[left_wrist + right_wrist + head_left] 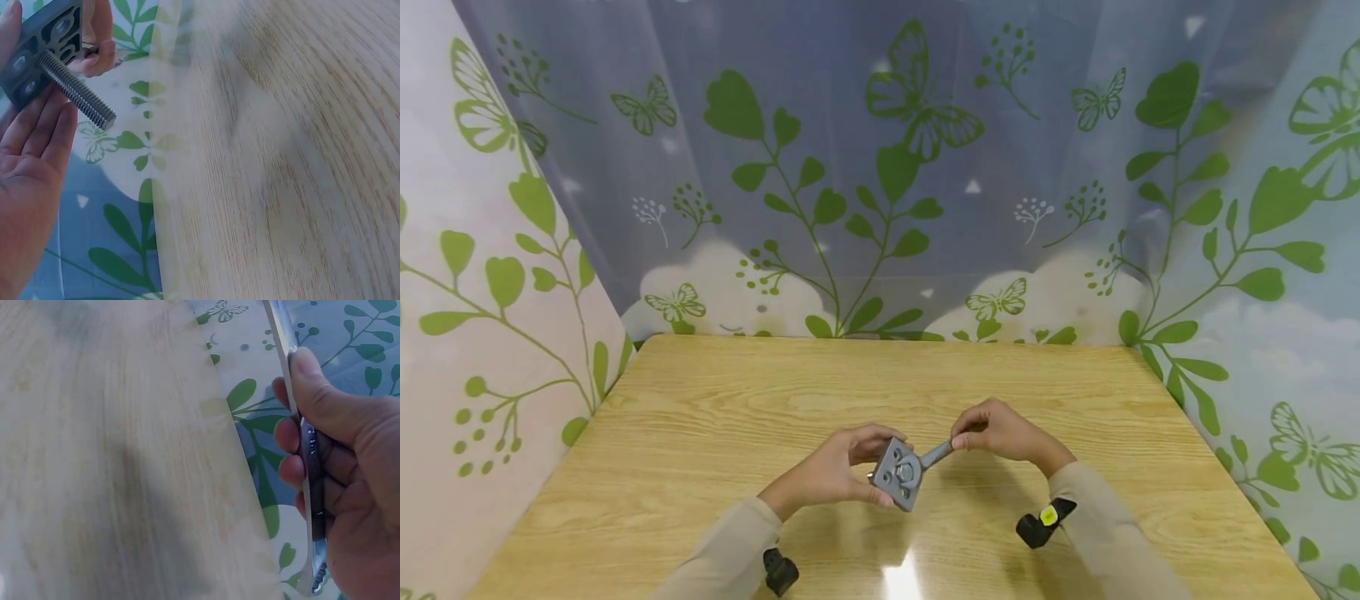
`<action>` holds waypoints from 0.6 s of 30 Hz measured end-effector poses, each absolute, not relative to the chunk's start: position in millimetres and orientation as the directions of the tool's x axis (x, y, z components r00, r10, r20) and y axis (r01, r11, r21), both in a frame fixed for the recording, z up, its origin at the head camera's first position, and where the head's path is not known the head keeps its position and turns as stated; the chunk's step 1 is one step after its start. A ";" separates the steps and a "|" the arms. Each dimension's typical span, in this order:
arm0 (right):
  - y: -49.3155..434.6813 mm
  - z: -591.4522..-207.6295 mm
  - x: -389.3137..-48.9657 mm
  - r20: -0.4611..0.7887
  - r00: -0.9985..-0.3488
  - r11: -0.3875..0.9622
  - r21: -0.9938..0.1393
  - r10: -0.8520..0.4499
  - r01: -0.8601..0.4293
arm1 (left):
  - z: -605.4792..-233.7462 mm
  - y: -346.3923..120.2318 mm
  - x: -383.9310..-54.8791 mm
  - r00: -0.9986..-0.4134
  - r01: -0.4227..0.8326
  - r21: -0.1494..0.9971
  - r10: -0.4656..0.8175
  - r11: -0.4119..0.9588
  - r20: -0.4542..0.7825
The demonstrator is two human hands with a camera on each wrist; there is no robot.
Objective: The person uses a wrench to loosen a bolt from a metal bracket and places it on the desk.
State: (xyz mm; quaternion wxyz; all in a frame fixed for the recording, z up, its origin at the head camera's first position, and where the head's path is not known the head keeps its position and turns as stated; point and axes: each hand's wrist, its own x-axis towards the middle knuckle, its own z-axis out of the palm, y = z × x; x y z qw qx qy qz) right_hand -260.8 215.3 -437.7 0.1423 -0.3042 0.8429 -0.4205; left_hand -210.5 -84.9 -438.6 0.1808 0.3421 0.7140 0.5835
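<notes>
Grey square metal plate [898,473] with a bolt head at its centre, held above the wooden table [700,433] near its front middle. Threaded bolt [76,90] projecting through the plate's back face, seen from the left wrist. Left hand [831,468] gripping the plate by its edges, fingers curled round it. Slim metal wrench [936,454] seated on the bolt head, handle [307,450] running up through the right hand [1000,433], fingers and thumb closed round it. Beige sleeves on both forearms, black wrist-mounted cameras [1043,522] beneath. Behind and beside the table, curtain [880,167] printed with green leaves and butterflies.
</notes>
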 end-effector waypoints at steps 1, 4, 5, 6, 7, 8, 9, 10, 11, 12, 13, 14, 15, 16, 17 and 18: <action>215.0 -435.4 -261.5 0.018 -0.768 0.464 -0.788 -0.640 -0.405 | -438.4 -84.7 -210.4 -0.694 0.274 0.958 0.707 0.085 0.136; 214.2 -429.0 -263.0 0.030 -0.751 0.468 -0.765 -0.660 -0.442 | -438.2 -84.1 -210.5 -0.678 0.273 0.958 0.723 0.082 0.132; 213.9 -427.1 -263.4 0.035 -0.745 0.466 -0.761 -0.666 -0.452 | -438.4 -83.9 -210.6 -0.673 0.276 0.958 0.728 0.079 0.134; 213.7 -425.5 -263.8 0.037 -0.740 0.463 -0.759 -0.671 -0.458 | -438.9 -83.6 -210.9 -0.668 0.280 0.957 0.732 0.075 0.138; 213.6 -424.2 -264.1 0.036 -0.737 0.464 -0.757 -0.675 -0.461 | -439.1 -83.4 -211.1 -0.663 0.284 0.956 0.735 0.071 0.142; 213.7 -423.1 -264.2 0.033 -0.735 0.464 -0.756 -0.678 -0.462 | -439.5 -83.1 -211.3 -0.658 0.288 0.955 0.738 0.066 0.148; 213.7 -422.3 -264.3 0.030 -0.732 0.462 -0.758 -0.680 -0.460 | -439.9 -82.9 -211.5 -0.655 0.291 0.955 0.740 0.063 0.151; 213.7 -421.9 -264.4 0.025 -0.733 0.464 -0.760 -0.680 -0.456 | -440.1 -82.7 -211.6 -0.653 0.292 0.954 0.742 0.061 0.153; 213.8 -421.6 -264.3 0.022 -0.734 0.465 -0.760 -0.679 -0.453 | -440.2 -82.4 -211.6 -0.653 0.293 0.954 0.742 0.059 0.154; 214.0 -421.8 -264.2 0.019 -0.736 0.469 -0.760 -0.676 -0.450 | -440.2 -82.2 -211.6 -0.652 0.295 0.954 0.742 0.058 0.156; 214.2 -421.6 -263.5 0.017 -0.740 0.471 -0.761 -0.673 -0.446 | -440.1 -81.9 -211.3 -0.653 0.296 0.953 0.741 0.061 0.156; 214.2 -421.8 -262.8 0.017 -0.744 0.475 -0.760 -0.668 -0.444 | -440.2 -81.7 -211.0 -0.654 0.299 0.952 0.740 0.065 0.155; 214.5 -422.4 -262.1 0.018 -0.748 0.479 -0.757 -0.664 -0.444 | -440.8 -81.6 -210.8 -0.656 0.304 0.950 0.739 0.072 0.154; 214.7 -423.1 -261.3 0.018 -0.752 0.485 -0.754 -0.659 -0.442 | -441.2 -81.7 -210.7 -0.658 0.310 0.947 0.738 0.082 0.152; 215.2 -424.0 -260.5 0.019 -0.756 0.489 -0.753 -0.654 -0.442 | -442.0 -82.1 -210.6 -0.661 0.317 0.944 0.735 0.092 0.151; 215.9 -425.2 -259.8 0.020 -0.761 0.494 -0.750 -0.648 -0.440 | -442.6 -82.8 -210.6 -0.667 0.322 0.941 0.731 0.104 0.148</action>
